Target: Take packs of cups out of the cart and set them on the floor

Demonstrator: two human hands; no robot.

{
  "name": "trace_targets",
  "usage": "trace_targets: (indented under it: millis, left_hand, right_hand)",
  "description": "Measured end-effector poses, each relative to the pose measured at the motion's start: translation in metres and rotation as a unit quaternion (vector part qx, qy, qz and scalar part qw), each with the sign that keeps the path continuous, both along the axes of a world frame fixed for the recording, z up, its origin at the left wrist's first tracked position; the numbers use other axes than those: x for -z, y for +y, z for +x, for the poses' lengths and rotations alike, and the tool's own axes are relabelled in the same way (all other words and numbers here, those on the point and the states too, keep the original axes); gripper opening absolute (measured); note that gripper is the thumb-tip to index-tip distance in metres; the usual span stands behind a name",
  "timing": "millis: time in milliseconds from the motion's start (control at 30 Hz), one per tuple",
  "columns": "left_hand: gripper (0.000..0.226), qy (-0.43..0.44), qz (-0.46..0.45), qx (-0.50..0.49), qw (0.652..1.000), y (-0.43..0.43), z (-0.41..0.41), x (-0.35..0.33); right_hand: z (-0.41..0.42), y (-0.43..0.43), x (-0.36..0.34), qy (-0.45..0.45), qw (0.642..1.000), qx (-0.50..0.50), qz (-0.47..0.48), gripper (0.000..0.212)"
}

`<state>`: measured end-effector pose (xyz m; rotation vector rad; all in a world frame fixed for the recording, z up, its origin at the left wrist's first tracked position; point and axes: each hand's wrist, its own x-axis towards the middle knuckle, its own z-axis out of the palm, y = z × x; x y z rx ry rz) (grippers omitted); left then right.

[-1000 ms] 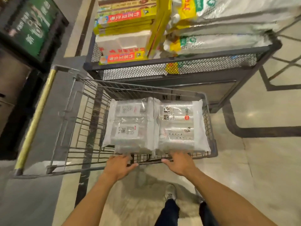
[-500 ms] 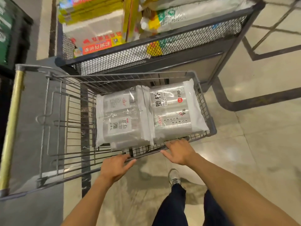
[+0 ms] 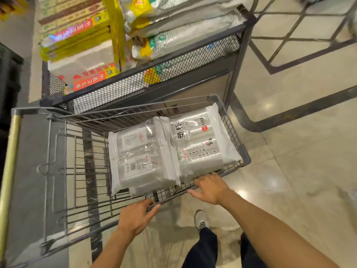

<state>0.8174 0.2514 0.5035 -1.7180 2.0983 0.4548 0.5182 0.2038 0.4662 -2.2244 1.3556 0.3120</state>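
Both hands clasp the near rim of the grey wire shopping cart [image 3: 58, 171]: left hand [image 3: 135, 217], right hand [image 3: 209, 187], beside two clear plastic cup packs [image 3: 168, 151].

The shopping cart [image 3: 58, 171] is cut off at the left and bottom edges, so its wheels do not show. The fingertips of the right hand [image 3: 209, 187] hide behind the cart's near rim. Under the plastic cup packs [image 3: 199, 144] in the cart, more packs may lie, but that is too hard to tell. The small print on their labels is too tiny to read. Beyond the cart, the stacked goods in the mesh display bin [image 3: 173, 64] are blurred and cut off at the top.
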Motion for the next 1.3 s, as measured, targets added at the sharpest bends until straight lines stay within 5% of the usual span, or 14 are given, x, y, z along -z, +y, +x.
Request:
trace_targets:
  millis: [233, 567, 900, 1067, 1300]
  left_hand:
    - [0.076, 0.02, -0.013, -0.003, 1.0, 0.002, -0.064, 0.003]
    - [0.059, 0.019, 0.011, -0.01, 1.0, -0.009, -0.184, -0.01]
    - [0.093, 0.033, -0.041, 0.003, 0.999, -0.028, -0.275, 0.008]
    - [0.061, 0.004, -0.025, 0.022, 0.999, -0.041, -0.329, -0.003]
    - [0.06, 0.01, -0.017, 0.032, 0.999, -0.06, -0.394, 0.0]
  right_hand:
    - [-0.066, 0.003, -0.008, 0.002, 0.999, 0.033, 0.034, 0.068]
    - [-0.178, -0.006, -0.023, -0.013, 0.991, 0.062, 0.119, 0.066]
    - [-0.28, -0.022, -0.011, -0.013, 0.993, 0.071, 0.098, 0.067]
    - [-0.326, -0.032, -0.016, -0.025, 0.99, 0.089, 0.103, 0.057]
    - [-0.393, -0.049, -0.013, -0.008, 0.988, 0.109, 0.11, 0.069]
